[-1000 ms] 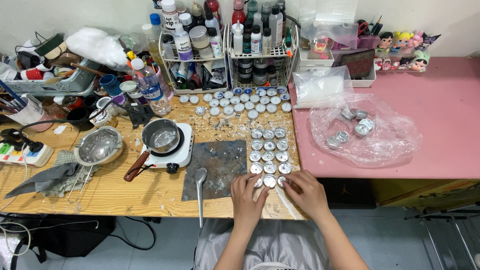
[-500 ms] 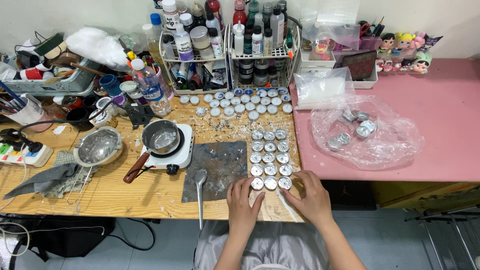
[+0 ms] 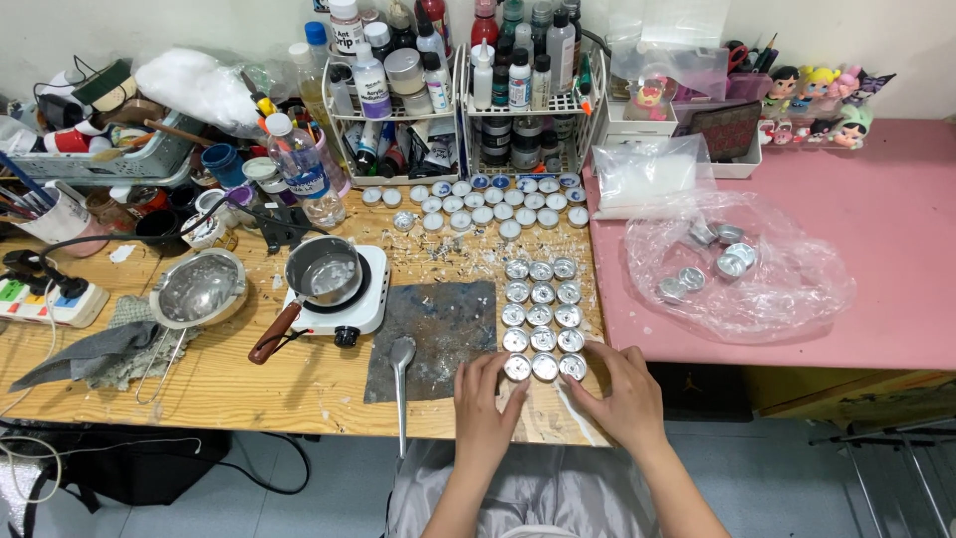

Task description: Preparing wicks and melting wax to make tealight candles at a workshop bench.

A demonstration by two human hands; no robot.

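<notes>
Several small silver tealight cups (image 3: 542,317) stand in a three-wide grid on the wooden table (image 3: 249,384). My left hand (image 3: 487,403) rests at the grid's near left corner, fingertips against the front-row cup (image 3: 517,368). My right hand (image 3: 619,392) curves around the near right corner, fingers touching the front-right cup (image 3: 573,367). Neither hand lifts anything. Further back lie several white filled tealights (image 3: 478,202) in rows.
A small hot plate with a metal pot (image 3: 324,280), a sieve (image 3: 199,289), a spoon (image 3: 399,371) on a dark mat, racks of bottles (image 3: 458,90), and a power strip (image 3: 45,301) crowd the wooden table. A clear bag of cups (image 3: 732,264) lies on the pink table (image 3: 876,239).
Both hands drew back slightly from over the front row of cups and now frame it at either corner. The front-row cups show fully.
</notes>
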